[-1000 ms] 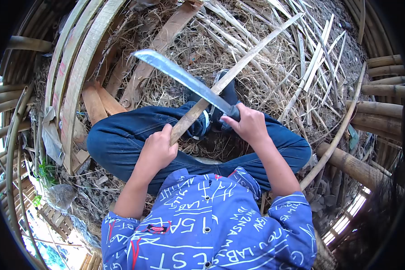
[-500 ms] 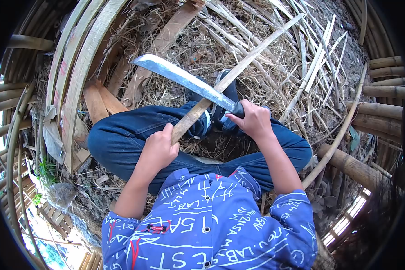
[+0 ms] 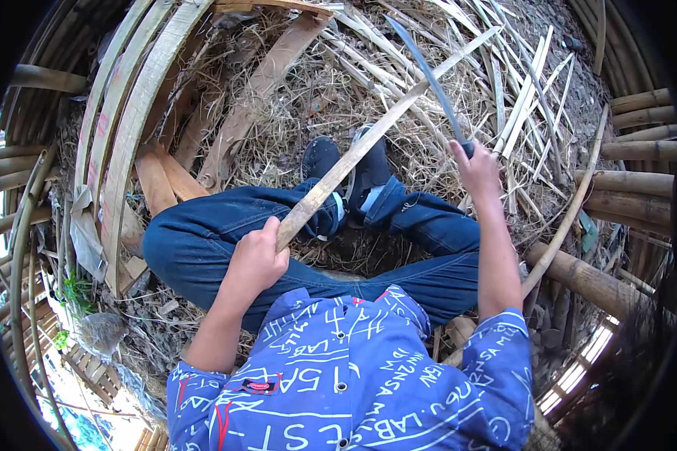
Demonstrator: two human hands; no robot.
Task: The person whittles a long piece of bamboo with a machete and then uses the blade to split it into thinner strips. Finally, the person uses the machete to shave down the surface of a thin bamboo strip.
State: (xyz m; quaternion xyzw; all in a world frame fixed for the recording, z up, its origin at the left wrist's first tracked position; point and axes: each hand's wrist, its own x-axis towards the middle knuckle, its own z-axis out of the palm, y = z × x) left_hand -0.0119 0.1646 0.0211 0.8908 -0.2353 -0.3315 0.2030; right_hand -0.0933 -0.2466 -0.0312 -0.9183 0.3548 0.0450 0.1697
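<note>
My left hand (image 3: 258,258) is closed around the near end of a long flat bamboo strip (image 3: 353,155), which slants up and away to the right over my shoes. In my right hand (image 3: 478,171) is the dark handle of a machete (image 3: 427,71). Its long blade points forward and to the left, turned nearly edge-on, and crosses over the strip's far part in this view. Below the hands are my crossed legs in dark jeans (image 3: 195,239).
Split bamboo strips (image 3: 530,94) lie scattered at the front right. Long pale planks (image 3: 132,124) curve along the left, with brown wood pieces (image 3: 156,180) beside them. Straw and shavings (image 3: 278,139) cover the ground. A thick bamboo pole (image 3: 590,282) lies at the right by the bamboo wall.
My right hand has moved the machete forward and right, from across the strip's middle to near its far end, and the blade has turned edge-on. The left hand and strip shifted slightly.
</note>
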